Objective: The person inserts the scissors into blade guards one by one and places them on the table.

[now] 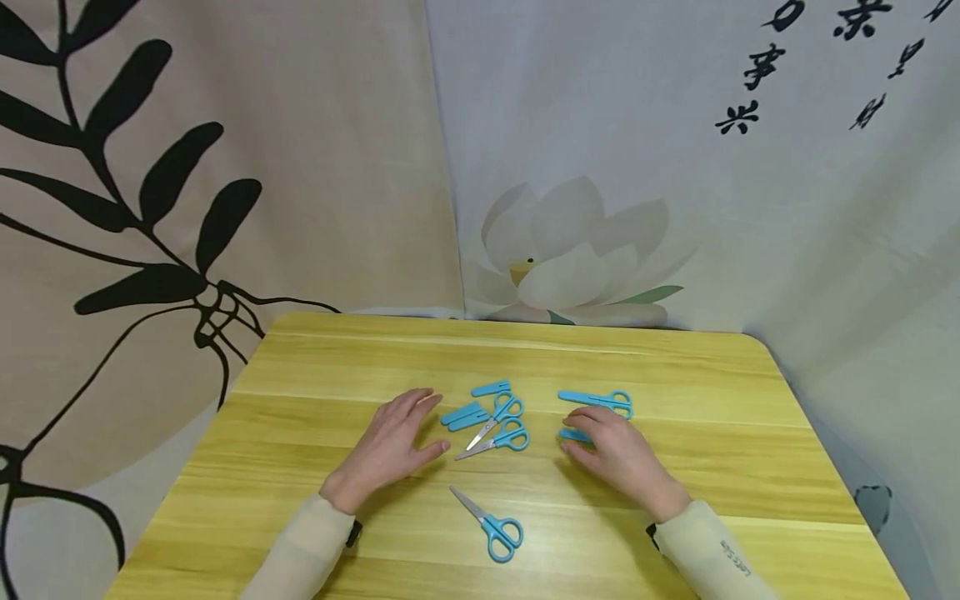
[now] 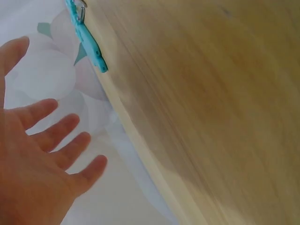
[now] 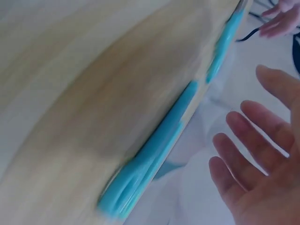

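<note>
My left hand (image 1: 390,450) hovers over the table, fingers spread and holding nothing, left of two bare blue-handled scissors (image 1: 512,435) whose blades point toward it. Beside these lie several blue blade covers (image 1: 491,388). Another pair of scissors (image 1: 501,537), unsheathed, lies nearer the front. On the right, my right hand (image 1: 618,450) hangs over a blue sheathed piece (image 1: 576,435), mostly hidden beneath it. Behind that hand lie sheathed scissors (image 1: 596,398). In the right wrist view, the fingers (image 3: 253,145) are loosely extended, apart from the blue scissors (image 3: 145,164).
The wooden table (image 1: 300,367) has rounded back corners. A pale curtain (image 1: 337,150) with printed leaves, a lotus and black characters hangs behind it.
</note>
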Motion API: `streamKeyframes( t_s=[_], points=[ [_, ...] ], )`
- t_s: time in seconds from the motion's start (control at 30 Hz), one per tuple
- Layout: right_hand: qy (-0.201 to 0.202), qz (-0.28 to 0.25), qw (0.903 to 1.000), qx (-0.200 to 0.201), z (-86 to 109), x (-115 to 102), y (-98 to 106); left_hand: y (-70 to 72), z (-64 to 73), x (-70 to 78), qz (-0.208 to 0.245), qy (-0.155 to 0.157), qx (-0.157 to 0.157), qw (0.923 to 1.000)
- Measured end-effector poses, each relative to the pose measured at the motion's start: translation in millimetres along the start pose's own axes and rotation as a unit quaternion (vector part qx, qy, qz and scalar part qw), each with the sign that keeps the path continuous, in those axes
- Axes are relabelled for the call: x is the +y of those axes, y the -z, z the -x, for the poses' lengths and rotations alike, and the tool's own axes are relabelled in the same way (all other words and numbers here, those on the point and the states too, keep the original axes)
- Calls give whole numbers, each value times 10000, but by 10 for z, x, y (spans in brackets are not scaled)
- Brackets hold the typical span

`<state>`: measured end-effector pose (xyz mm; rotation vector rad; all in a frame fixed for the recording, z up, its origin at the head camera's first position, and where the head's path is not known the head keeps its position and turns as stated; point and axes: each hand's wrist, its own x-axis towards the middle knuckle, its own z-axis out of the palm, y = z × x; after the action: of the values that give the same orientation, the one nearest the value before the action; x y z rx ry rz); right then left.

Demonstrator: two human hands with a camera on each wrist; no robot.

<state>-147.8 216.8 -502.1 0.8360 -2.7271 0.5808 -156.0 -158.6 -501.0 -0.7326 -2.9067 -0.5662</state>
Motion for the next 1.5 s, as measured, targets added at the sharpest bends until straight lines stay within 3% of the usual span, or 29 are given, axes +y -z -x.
streamKeyframes(
  t_s=[0.23,0.47,0.73,0.97,1.2,1.5],
  points=[
    [618,-289,9969,-384,-234,-325,-176,-15,31,-40,1,59,-233,9997],
    [953,-530,9924,-564,-395,-459,-340,-11,59,-62,20,125,-289,9995],
    [741,-802,9894,-952,-527,-472,-465,10,91,-78,83,271,-309,9991],
    [668,-686,9885,-1175,-601,-466,-524,23,118,-91,98,263,-246,9993],
    [719,-586,9885,-1194,-658,-465,-560,31,127,-109,58,219,-191,9996],
    [509,-900,9852,-1364,-673,-411,-556,46,118,-98,93,194,-264,9994]
  ],
)
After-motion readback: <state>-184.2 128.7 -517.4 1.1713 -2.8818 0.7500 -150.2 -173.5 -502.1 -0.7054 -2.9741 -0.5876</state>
